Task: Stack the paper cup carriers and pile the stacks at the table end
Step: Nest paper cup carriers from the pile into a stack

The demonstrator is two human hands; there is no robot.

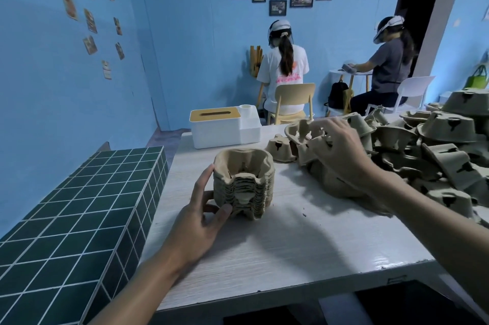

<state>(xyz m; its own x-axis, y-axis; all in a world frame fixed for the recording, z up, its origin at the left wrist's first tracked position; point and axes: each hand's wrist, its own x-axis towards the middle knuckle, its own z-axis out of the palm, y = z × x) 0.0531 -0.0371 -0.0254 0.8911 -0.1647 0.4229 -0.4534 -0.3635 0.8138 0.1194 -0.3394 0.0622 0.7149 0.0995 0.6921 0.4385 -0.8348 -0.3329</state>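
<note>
A nested stack of brown pulp cup carriers point(244, 183) stands upright on the white table point(291, 258), left of centre. My left hand point(203, 212) cups its left side, thumb at the base and fingers on the wall. A big loose heap of single carriers point(436, 155) covers the table's right side. My right hand point(341, 147) reaches into the near edge of that heap and closes on a carrier point(304, 131) lying open side up. A lone upside-down carrier point(280, 148) sits between stack and heap.
A white tissue box with a tan lid point(215, 126) stands at the table's far end. A dark green tiled counter point(79, 213) adjoins the table on the left. Two seated people work at the back by the blue wall.
</note>
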